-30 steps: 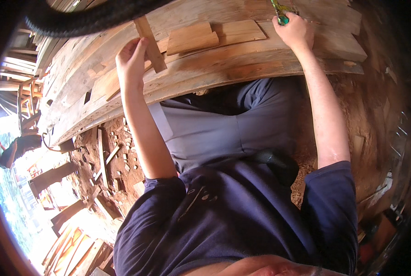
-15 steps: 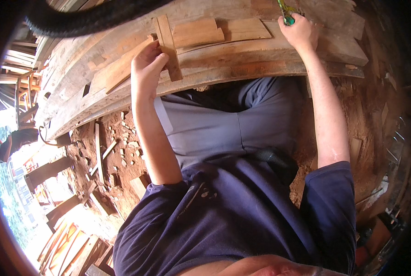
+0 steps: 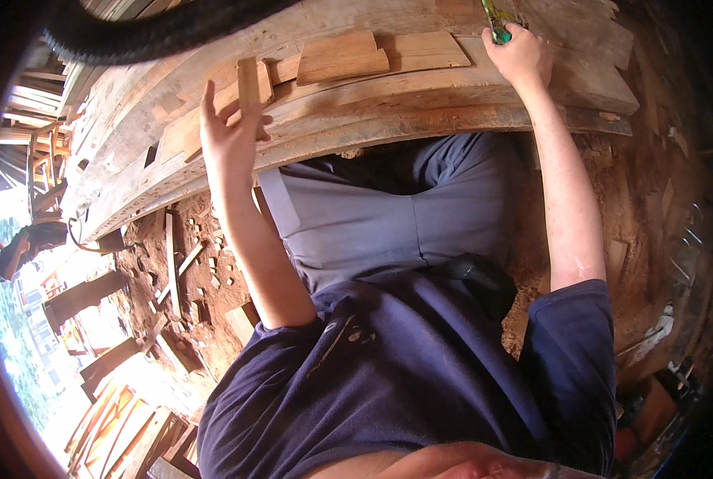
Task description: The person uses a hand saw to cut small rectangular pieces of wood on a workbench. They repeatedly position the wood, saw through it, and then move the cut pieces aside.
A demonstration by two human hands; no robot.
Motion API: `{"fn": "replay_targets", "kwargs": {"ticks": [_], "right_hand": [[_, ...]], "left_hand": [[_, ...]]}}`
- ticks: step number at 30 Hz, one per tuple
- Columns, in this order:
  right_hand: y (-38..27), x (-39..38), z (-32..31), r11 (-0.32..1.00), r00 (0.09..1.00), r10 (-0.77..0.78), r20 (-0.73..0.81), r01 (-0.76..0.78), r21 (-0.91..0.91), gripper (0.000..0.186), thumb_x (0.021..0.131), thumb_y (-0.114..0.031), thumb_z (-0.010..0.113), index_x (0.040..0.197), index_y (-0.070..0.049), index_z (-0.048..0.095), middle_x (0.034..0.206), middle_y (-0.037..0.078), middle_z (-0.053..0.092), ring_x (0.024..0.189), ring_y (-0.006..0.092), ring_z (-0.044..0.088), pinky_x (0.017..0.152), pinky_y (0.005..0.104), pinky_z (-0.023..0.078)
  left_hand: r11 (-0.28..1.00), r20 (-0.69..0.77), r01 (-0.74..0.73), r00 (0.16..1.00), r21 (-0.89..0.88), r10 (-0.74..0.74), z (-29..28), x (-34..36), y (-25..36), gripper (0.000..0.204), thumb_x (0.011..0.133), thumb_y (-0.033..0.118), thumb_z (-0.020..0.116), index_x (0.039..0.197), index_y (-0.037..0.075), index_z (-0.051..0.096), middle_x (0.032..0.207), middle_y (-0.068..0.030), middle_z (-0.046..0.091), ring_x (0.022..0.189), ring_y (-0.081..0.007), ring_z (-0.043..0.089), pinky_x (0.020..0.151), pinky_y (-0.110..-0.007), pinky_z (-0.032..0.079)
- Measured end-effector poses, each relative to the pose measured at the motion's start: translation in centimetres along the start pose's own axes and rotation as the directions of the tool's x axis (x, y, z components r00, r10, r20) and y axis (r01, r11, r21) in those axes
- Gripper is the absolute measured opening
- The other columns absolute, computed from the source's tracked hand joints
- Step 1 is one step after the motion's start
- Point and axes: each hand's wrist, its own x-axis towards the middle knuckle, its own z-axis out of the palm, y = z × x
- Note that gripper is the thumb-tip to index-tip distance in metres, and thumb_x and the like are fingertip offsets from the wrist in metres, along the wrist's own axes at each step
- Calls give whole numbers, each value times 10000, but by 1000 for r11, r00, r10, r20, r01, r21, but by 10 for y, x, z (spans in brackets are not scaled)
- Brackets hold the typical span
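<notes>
My left hand (image 3: 232,140) is over the near left side of the wooden work surface (image 3: 356,104), at its front edge. A narrow wooden strip (image 3: 248,82) stands out past its fingers, pointing away from me. One finger stretches out to the left of the strip; the grip on the strip is partly hidden by the hand. At the far right, my right hand (image 3: 522,57) is closed round a green and yellow-green object (image 3: 500,24), whose kind I cannot make out. Flat wooden pieces (image 3: 336,57) lie on the surface between my hands.
A thick black cable (image 3: 156,36) curves across the upper left. Wood offcuts and small blocks (image 3: 216,267) litter the brown ground at left. Stacked timber (image 3: 117,431) stands lower left. My legs (image 3: 372,223) are bent under the work surface's front edge.
My left hand has moved left and toward me, taking the wooden strip off the flat pieces it overlapped. One finger has stretched out. My right hand has stayed in place.
</notes>
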Motion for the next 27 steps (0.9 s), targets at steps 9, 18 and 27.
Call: {"fn": "replay_targets", "kwargs": {"ticks": [9, 18, 27], "right_hand": [[3, -1, 6, 999, 998, -32, -54, 33, 6, 408, 871, -539, 642, 928, -155, 770, 862, 163, 758, 849, 382, 742, 718, 506, 600], [3, -1, 2, 999, 999, -31, -21, 31, -24, 425, 878, -575, 641, 1010, -197, 785, 878, 158, 757, 861, 403, 728, 756, 506, 588], [3, -1, 5, 999, 997, -45, -63, 44, -21, 439, 872, -581, 647, 1020, -192, 787, 895, 168, 758, 879, 408, 727, 782, 505, 591]], "left_hand": [[673, 9, -175, 965, -719, 261, -14, 17, -26, 729, 988, 38, 597, 1602, -29, 211, 1515, -316, 369, 1456, -384, 412, 1221, -487, 388], [623, -192, -428, 891, -655, 411, -13, 31, -4, 621, 991, 167, 560, 1552, -3, 353, 1521, -215, 410, 1445, -296, 407, 1234, -498, 344], [903, -391, -430, 829, 13, 400, -18, 48, -9, 616, 988, 182, 632, 1555, 107, 403, 1473, -173, 471, 1329, -210, 472, 1171, -485, 357]]}}
